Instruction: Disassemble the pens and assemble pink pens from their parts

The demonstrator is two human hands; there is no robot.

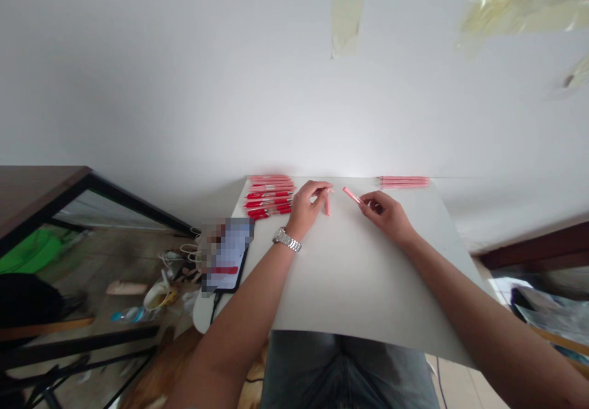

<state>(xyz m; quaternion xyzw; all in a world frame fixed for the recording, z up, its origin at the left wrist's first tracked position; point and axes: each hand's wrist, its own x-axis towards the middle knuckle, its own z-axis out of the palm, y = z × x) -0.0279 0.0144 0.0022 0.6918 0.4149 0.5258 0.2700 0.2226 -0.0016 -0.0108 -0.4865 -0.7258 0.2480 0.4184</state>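
Observation:
My left hand [310,205], with a metal watch [287,240] at the wrist, is pinched over the far part of the table. A small pale tip shows at its fingertips, too small to name. Just below those fingers is a short pink pen piece [327,205]; whether it lies on the table or touches the fingers I cannot tell. My right hand [384,213] is closed on a pink pen barrel [352,195], which points up and left toward the left hand. A gap separates the two hands.
Pink and red pens [269,195] lie in rows at the table's far left. More pink pens [405,181] line the far right edge. A phone [227,256] with a cable sits on the left edge. Behind the white table [359,292] rises a wall [285,78].

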